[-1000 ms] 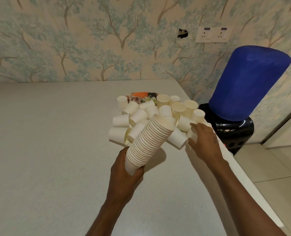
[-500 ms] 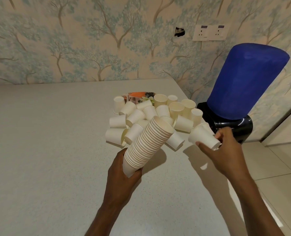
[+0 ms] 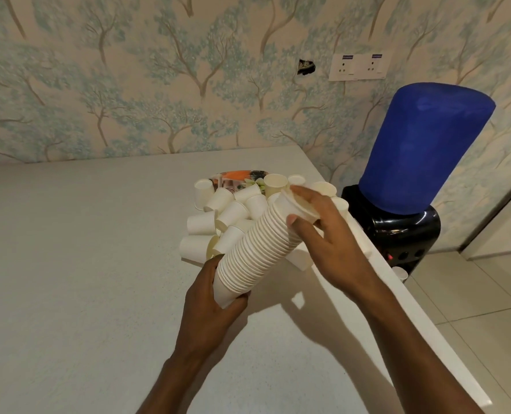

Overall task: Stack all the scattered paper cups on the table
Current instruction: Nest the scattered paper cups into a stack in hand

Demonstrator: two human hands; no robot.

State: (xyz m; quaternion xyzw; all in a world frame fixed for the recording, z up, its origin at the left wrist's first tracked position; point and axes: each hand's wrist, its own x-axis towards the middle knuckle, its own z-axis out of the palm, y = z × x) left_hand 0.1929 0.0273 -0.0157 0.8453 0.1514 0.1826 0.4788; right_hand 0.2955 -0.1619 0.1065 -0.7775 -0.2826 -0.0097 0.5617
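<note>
Low in the middle of the frame, the left hand (image 3: 209,297) is clamped round the bottom of a long stack (image 3: 257,249) of nested paper cups. Its wrist is cocked so that the stack leans up and to the right, off the counter (image 3: 84,279). The left forearm comes up from the bottom edge, and the right forearm crosses in from the lower right.

Half a second ago the right hand (image 3: 329,234) held a single cup (image 3: 300,207) out to the right, well apart from the stack. Now that cup sits at the stack's open top end. The thumb is below its rim and the fingers are curled over it, so the hand is closed on the cup and seems to be seating it. I judge that one more cup is all but added. How deep it has gone in is hidden by the fingers.

Just behind, in the centre of the frame, the scattered cups (image 3: 215,216) lie in a heap, some on their sides and some upright, so a good deal of the task remains. A printed tray (image 3: 236,176) shows behind them. At the right, past the counter's edge, a blue bottle (image 3: 421,144) stands on a black dispenser (image 3: 397,234), with wall sockets (image 3: 358,67) above it.
</note>
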